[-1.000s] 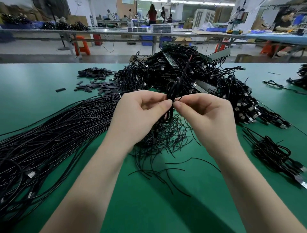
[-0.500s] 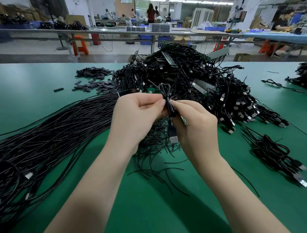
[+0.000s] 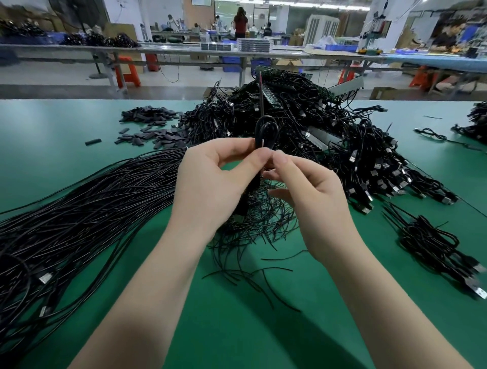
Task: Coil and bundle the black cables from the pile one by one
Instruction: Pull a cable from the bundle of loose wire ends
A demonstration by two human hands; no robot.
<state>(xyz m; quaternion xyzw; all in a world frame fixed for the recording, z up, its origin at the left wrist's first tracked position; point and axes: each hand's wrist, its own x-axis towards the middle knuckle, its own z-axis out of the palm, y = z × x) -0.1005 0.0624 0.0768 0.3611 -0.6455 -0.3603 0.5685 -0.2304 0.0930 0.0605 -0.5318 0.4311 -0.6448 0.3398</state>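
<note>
Filling the frame's middle, the green bench (image 3: pixel 79 126) carries the cable pile (image 3: pixel 316 137); both hands, left (image 3: pixel 210 184) and right (image 3: pixel 311 200), pinch a coiled cable (image 3: pixel 266 131) at centre; workshop tables (image 3: pixel 163 51) stand behind.

The hall is bright and even, lit by ceiling strip lights (image 3: pixel 303 3) far off that glare white. The green table (image 3: pixel 237 329) takes a pale sheen at its far left, and soft shadows lie under both forearms. Wide-angle bending curves the far benches (image 3: pixel 184 50). Background figures look soft; near things are sharp.
</note>
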